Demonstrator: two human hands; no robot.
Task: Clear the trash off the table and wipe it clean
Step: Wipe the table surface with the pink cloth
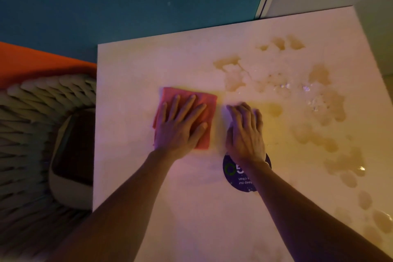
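The left hand (181,125) is lying flat on a folded pink cloth (187,112), its fingers straight and spread, pressing the cloth down onto the white table (148,66) a little left of the table's middle. The cloth is sticking out past the fingertips at the far end and along both sides of the hand, and its near edge is lying under the heel of the palm. Just beside it, apart from the cloth by a narrow strip of bare tabletop, the right hand (244,134) is resting on the table with its fingers bent at the knuckles and the tips touching the surface — it is holding nothing that can be seen. Its wrist is covering part of a round dark purple sticker (236,174) with white lettering and a green ring, stuck flat on the table. Brownish spilled liquid (319,100) is spreading in blotches and puddles over the right half of the table, from the far corner down toward the near right edge, with wet glints among it; the nearest patch is lying just beyond the right hand's fingertips. Off the table's left side, a woven chair (32,117) is standing with a pale bin (70,155) tucked against the table edge — an orange surface (32,61) is showing behind it
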